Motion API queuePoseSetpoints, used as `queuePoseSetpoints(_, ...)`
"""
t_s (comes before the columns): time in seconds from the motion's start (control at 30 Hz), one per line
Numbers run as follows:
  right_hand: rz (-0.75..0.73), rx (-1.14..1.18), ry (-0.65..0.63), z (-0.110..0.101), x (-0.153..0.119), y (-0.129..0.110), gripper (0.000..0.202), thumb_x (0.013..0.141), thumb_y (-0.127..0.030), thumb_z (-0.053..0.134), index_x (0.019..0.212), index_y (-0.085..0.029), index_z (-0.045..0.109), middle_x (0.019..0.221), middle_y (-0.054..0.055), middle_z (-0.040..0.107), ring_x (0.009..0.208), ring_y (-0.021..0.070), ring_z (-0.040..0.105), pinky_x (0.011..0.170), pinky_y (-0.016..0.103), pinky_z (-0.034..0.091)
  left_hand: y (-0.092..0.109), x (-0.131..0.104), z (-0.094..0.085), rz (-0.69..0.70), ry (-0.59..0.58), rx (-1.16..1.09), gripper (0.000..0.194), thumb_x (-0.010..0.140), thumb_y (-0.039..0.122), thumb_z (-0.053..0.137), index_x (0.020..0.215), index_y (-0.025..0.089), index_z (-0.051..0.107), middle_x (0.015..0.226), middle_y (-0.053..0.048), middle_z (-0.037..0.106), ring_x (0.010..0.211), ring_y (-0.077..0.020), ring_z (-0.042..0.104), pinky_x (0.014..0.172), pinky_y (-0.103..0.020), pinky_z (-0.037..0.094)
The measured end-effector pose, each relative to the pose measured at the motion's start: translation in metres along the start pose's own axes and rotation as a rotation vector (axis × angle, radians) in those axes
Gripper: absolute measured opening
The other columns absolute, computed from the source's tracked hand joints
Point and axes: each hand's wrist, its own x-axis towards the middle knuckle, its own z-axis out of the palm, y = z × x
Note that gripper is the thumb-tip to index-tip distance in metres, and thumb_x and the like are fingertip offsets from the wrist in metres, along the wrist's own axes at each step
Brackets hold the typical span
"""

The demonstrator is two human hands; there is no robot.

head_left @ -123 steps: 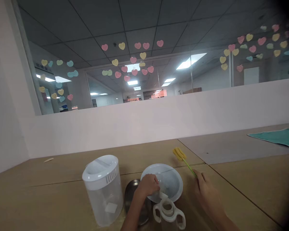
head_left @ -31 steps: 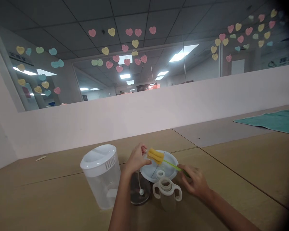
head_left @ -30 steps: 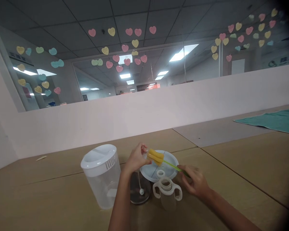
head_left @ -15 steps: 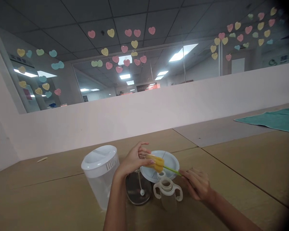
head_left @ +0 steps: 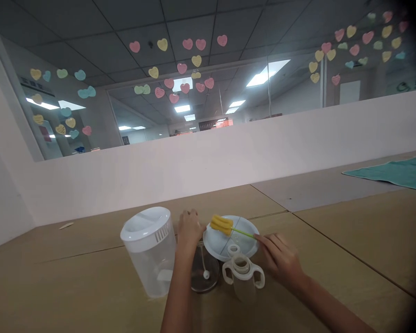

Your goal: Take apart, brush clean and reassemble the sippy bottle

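My right hand (head_left: 279, 256) is closed on the green handle of a brush (head_left: 222, 225), whose yellow sponge head is over the left part of a white plate (head_left: 213, 243). My left hand (head_left: 190, 226) is just left of the plate with its fingers bent; what it holds, if anything, is hidden. Below the plate stands a clear bottle (head_left: 244, 284) with a white two-handled collar, and a small white ring (head_left: 233, 250) sits behind it. A dark round lid (head_left: 204, 282) with a tube and white ball lies beside my left forearm.
Left of my left arm stands a clear pitcher (head_left: 147, 273) with a white lid. A teal cloth (head_left: 398, 173) lies at the far right. A small flat piece (head_left: 66, 225) is at the far left. A white wall runs behind the table.
My left hand has moved back and left, off the yellow sponge head, and a clear piece around the sponge is gone from it. The sponge now shows bare over the plate.
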Motion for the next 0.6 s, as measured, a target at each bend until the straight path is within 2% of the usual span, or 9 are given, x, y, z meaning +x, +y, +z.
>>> queuePoseSetpoints(0.1,0.098,0.008,0.024,0.000,0.003,0.001,0.029,0.086,-0.016,0.048,0.112,-0.019,0.060,0.076,0.005,0.061,0.071,0.0148,0.053,0.067,0.028,0.042,-0.019,0.002,0.011,-0.009,-0.191,0.064,0.065,0.048,0.018,0.079,0.107,0.019,0.054,0.112,-0.011,0.054,0.109,-0.0278,0.050,0.086,-0.031,0.040)
queuePoseSetpoints(0.2,0.119,0.005,0.025,0.000,0.002,0.002,0.027,0.086,-0.016,0.048,0.110,-0.019,0.061,0.077,0.004,0.062,0.071,0.0150,0.052,0.068,0.028,0.041,-0.030,0.003,0.023,-0.023,-0.301,0.070,0.075,0.038,0.011,0.081,0.107,0.020,0.055,0.113,-0.011,0.055,0.108,-0.0289,0.052,0.082,-0.030,0.043)
queuePoseSetpoints(0.3,0.096,0.006,0.001,0.002,0.001,0.003,0.025,0.087,-0.017,0.048,0.107,-0.018,0.062,0.076,0.004,0.062,0.070,0.0147,0.053,0.068,0.028,0.041,-0.034,0.002,0.034,-0.019,-0.335,0.065,0.085,0.038,0.009,0.080,0.117,0.020,0.050,0.125,-0.014,0.048,0.115,-0.0300,0.048,0.086,-0.031,0.043)
queuePoseSetpoints(0.43,0.080,-0.024,-0.015,0.004,0.000,0.003,0.022,0.088,-0.020,0.047,0.103,-0.017,0.064,0.074,0.004,0.062,0.068,0.0145,0.053,0.067,0.028,0.040,-0.032,-0.001,0.044,0.007,-0.332,0.056,0.099,0.042,0.011,0.079,0.132,0.016,0.036,0.138,-0.020,0.036,0.128,-0.0320,0.035,0.099,-0.034,0.035)
queuePoseSetpoints(0.6,0.092,-0.055,0.001,0.003,0.002,0.005,0.022,0.087,-0.020,0.047,0.101,-0.017,0.064,0.073,0.003,0.062,0.067,0.0146,0.052,0.067,0.028,0.038,-0.025,-0.004,0.040,0.021,-0.380,0.051,0.108,0.040,0.008,0.078,0.136,0.014,0.030,0.142,-0.025,0.028,0.132,-0.0397,0.024,0.101,-0.047,0.031)
